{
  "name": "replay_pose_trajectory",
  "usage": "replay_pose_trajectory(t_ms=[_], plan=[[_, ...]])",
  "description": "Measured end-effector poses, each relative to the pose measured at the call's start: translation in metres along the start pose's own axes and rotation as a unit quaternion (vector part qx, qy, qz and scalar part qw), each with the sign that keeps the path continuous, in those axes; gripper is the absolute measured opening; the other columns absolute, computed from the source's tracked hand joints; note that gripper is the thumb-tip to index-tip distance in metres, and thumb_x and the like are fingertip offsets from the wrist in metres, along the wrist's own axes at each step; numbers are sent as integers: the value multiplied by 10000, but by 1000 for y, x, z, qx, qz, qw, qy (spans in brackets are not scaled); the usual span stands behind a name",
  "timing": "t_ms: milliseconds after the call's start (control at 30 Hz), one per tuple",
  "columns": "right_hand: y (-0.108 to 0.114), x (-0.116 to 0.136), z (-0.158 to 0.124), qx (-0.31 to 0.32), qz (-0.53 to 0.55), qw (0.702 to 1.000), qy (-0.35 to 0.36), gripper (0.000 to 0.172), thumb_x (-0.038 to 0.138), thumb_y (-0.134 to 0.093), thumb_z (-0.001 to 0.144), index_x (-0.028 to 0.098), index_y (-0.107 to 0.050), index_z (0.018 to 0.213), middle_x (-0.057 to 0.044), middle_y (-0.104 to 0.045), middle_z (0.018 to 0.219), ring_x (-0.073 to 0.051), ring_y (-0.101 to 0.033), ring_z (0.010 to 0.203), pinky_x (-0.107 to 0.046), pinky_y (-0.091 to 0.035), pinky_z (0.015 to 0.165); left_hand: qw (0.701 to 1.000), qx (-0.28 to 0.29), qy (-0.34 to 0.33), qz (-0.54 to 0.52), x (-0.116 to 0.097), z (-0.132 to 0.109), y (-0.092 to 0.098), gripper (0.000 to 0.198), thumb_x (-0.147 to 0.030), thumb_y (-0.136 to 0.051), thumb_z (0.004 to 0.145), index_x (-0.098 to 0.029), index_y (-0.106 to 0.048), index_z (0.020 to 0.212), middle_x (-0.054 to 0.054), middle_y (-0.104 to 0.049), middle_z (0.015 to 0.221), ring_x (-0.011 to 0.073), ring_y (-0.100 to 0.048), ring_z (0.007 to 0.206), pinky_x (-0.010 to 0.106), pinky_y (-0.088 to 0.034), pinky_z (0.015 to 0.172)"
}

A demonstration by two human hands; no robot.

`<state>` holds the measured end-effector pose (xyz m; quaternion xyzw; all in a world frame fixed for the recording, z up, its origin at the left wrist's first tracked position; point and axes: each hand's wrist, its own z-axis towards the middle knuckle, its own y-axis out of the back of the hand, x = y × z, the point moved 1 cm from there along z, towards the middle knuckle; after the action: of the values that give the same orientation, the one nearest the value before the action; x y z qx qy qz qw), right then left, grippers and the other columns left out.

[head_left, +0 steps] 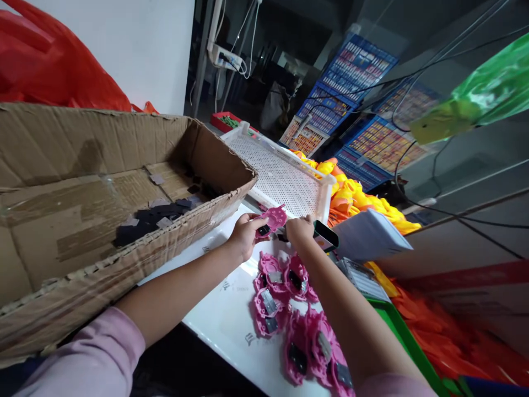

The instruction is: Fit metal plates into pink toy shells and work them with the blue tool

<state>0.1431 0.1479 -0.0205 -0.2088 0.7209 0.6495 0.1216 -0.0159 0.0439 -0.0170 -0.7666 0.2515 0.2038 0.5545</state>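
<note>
My left hand [243, 236] is closed on a pink plastic shell piece [273, 218] with a dark rectangular part in it. My right hand [300, 229] is curled just to the right of that piece, its fingers bunched together; whatever they hold is hidden. Beside the right hand is a dark green-rimmed container [327, 236]. On the white tabletop [225, 314], below both hands, lie several more pink shell pieces [264, 266], fitted with black or grey rectangular parts. My right forearm covers some of them.
A large cardboard box [198, 215] stands left, with dark flat pieces [152, 220] inside. Behind the hands lies a white perforated tray [276, 171]. Yellow items [351, 193], a white booklet [370, 234] and a green tray [407, 342] are to the right. Blue crates [326, 105] are stacked behind.
</note>
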Motion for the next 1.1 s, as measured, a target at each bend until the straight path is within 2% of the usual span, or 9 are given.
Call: replay_pose_trajectory(t_ms=[100, 200, 333, 600, 767, 1100], plan=[[3, 2, 2, 32, -21, 999, -8, 205, 337, -637, 874, 136, -670, 860, -58, -701, 947, -199, -627, 1003, -448, -383, 1034, 1000, 5, 8, 3, 2, -2, 0, 277, -130, -743, 656, -170, -496, 773, 6, -631, 650, 136, -594, 545, 247, -501, 493], [8, 5, 0, 39, -22, 999, -6, 155, 269, -603, 884, 147, -691, 921, -58, -714, 991, -209, -622, 1042, -458, -308, 1083, 1000, 4, 10, 10, 3, -2, 0, 274, -133, -737, 657, -175, -496, 781, -11, -611, 618, 134, -590, 531, 234, -485, 478], [11, 7, -4, 40, -13, 999, 1, 185, 227, -570, 887, 149, -694, 1000, -77, -713, 1058, -222, -613, 1076, -459, -264, 1096, 1000, 1, 11, 22, 3, -2, 0, 295, -144, -753, 643, -178, -489, 771, -21, -593, 593, 128, -586, 522, 222, -473, 468], [7, 5, -1, 62, -29, 998, 16, 255, 375, -568, 910, 157, -679, 983, -53, -703, 1026, -208, -614, 1065, -463, -278, 1105, 999, 3, 5, 45, 2, -1, 1, 290, -157, -750, 649, -177, -493, 782, -22, -594, 602, 111, -574, 532, 197, -462, 467], [15, 6, -4, 65, -37, 997, 17, 288, 384, -548, 928, 151, -660, 1053, -69, -685, 1126, -208, -609, 1097, -462, -334, 1084, 998, -2, 4, 61, 5, 1, 1, 303, -161, -769, 638, -176, -499, 776, -11, -604, 611, 115, -575, 532, 193, -453, 459], [21, 13, -1, 102, -32, 994, -1, 313, 411, -569, 914, 143, -657, 1051, -83, -671, 1151, -223, -594, 1137, -477, -358, 1073, 997, -11, 17, 75, 5, 0, 1, 267, -147, -733, 661, -181, -500, 785, -14, -604, 610, 120, -584, 552, 190, -450, 472]])
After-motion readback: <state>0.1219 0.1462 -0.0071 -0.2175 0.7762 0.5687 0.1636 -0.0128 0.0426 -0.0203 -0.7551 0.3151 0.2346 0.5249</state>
